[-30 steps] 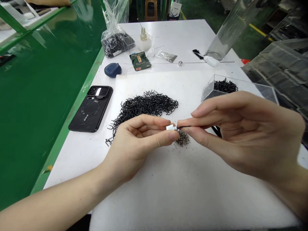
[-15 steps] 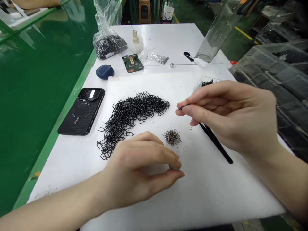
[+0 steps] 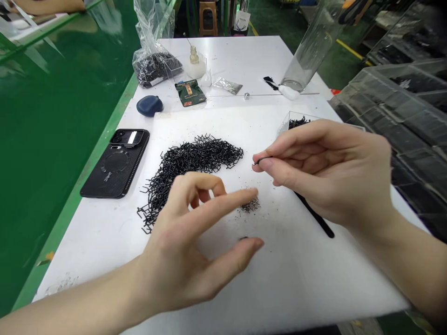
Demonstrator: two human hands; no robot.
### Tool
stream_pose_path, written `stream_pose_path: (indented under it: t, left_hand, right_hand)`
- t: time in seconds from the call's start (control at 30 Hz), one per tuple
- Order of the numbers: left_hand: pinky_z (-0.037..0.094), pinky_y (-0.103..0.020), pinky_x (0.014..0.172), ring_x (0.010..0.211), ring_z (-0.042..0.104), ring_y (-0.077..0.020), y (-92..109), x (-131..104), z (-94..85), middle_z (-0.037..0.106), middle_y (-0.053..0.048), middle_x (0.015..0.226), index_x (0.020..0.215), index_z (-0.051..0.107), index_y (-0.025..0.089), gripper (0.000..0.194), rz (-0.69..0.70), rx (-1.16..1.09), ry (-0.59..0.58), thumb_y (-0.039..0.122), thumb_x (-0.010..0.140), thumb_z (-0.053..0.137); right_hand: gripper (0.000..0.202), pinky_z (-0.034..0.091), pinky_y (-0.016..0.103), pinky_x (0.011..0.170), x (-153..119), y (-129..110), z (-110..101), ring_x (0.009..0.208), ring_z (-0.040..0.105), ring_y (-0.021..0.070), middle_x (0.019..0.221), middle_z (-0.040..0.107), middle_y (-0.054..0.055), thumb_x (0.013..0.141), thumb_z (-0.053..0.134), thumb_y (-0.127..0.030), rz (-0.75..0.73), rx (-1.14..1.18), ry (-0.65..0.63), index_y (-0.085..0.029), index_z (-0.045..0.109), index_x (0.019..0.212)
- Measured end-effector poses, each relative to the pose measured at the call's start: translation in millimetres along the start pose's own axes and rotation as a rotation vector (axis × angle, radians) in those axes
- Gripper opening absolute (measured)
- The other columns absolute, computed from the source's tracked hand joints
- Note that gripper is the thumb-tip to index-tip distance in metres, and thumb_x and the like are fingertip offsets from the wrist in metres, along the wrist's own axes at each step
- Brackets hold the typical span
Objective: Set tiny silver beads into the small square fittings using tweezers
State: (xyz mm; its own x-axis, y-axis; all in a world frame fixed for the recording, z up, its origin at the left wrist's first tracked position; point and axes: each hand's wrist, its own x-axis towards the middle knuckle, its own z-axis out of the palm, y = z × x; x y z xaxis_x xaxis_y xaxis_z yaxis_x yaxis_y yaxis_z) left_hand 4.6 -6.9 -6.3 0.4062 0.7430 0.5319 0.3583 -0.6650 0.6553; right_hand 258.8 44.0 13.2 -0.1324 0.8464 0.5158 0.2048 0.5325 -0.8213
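Note:
My right hand pinches a small black bent wire piece between thumb and fingertips, above the white work surface. Beneath that hand, a slim black tool lies partly hidden. My left hand is open, index finger stretched over a little heap of tiny metal bits and thumb well apart. A small dark spot shows by the left thumb; I cannot make out what it is. Behind the left hand spreads a curved pile of black bent wire pieces.
At the left lie a black phone and a dark blue case. Farther back are a green packet, a plastic bag of black parts and a tall clear cylinder. A clear box sits behind my right hand.
My left hand has opened from a pinch, its index finger lifting away from the thumb toward the heap of metal bits. My right hand keeps its pinch on the wire piece.

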Motion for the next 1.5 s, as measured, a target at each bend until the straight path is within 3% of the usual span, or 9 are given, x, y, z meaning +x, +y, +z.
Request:
stream_pose_path:
  t: [0.1,0.27,0.63,0.87,1.07,1.2,1.5]
  left_hand:
    - [0.063,-0.042,0.092,0.117,0.065,-0.0261,1,2,0.9,0.061,-0.006,0.126,0.171,0.075,0.034,0.074,0.030,-0.016,0.066,0.016,0.101,0.091]
    - [0.066,-0.050,0.105,0.120,0.063,-0.0282,1,3,4.6,0.060,-0.008,0.131,0.179,0.069,0.039,0.089,-0.019,-0.119,0.032,0.005,0.099,0.082]
    - [0.071,-0.053,0.099,0.113,0.067,-0.0306,3,4,-1.0,0.065,-0.010,0.124,0.176,0.072,0.042,0.089,-0.033,-0.129,-0.005,0.004,0.096,0.078]
    - [0.072,-0.043,0.102,0.115,0.071,-0.0254,-5,6,-2.3,0.068,-0.008,0.123,0.174,0.076,0.043,0.080,-0.036,-0.187,-0.002,-0.002,0.109,0.063]
    - [0.074,-0.049,0.105,0.112,0.076,-0.0289,-9,10,-6.2,0.075,-0.011,0.120,0.170,0.079,0.048,0.077,-0.061,-0.225,-0.031,0.000,0.113,0.059]
    - [0.075,-0.050,0.106,0.113,0.076,-0.0292,-9,10,-5.8,0.076,-0.012,0.122,0.170,0.080,0.046,0.073,-0.069,-0.208,-0.042,0.002,0.115,0.059]
    - [0.067,-0.036,0.123,0.125,0.073,-0.0187,-8,5,-8.3,0.070,-0.005,0.128,0.177,0.072,0.044,0.085,-0.056,-0.173,-0.066,-0.008,0.116,0.046]
  right_hand:
    - [0.036,0.079,0.030,0.068,0,2,2,0.087,0.095,0.0209,0.098,0.095,-0.006,0.096,0.093,0.000,0.021,0.062,-0.004,-0.036,0.088,0.102]
    - [0.042,0.079,0.022,0.071,-1,3,7,0.081,0.095,0.0170,0.088,0.094,-0.010,0.092,0.092,0.002,0.039,0.189,-0.031,-0.034,0.090,0.113]
    - [0.049,0.080,0.028,0.072,0,3,8,0.079,0.095,0.0198,0.086,0.093,-0.010,0.089,0.091,0.006,0.052,0.181,-0.028,-0.037,0.090,0.114]
    - [0.041,0.080,0.027,0.071,1,0,6,0.078,0.095,0.0198,0.089,0.095,-0.008,0.090,0.094,0.001,0.070,0.210,-0.079,-0.034,0.088,0.110]
    - [0.040,0.080,0.024,0.070,4,-6,4,0.077,0.095,0.0184,0.086,0.094,-0.008,0.088,0.093,0.006,0.093,0.203,-0.101,-0.031,0.086,0.098]
    - [0.039,0.080,0.025,0.071,5,-7,2,0.079,0.095,0.0185,0.087,0.093,-0.007,0.088,0.092,0.007,0.086,0.196,-0.104,-0.031,0.086,0.097]
    - [0.036,0.080,0.025,0.071,7,-11,0,0.080,0.094,0.0185,0.085,0.093,-0.007,0.089,0.094,0.004,0.110,0.199,-0.107,-0.031,0.086,0.094]
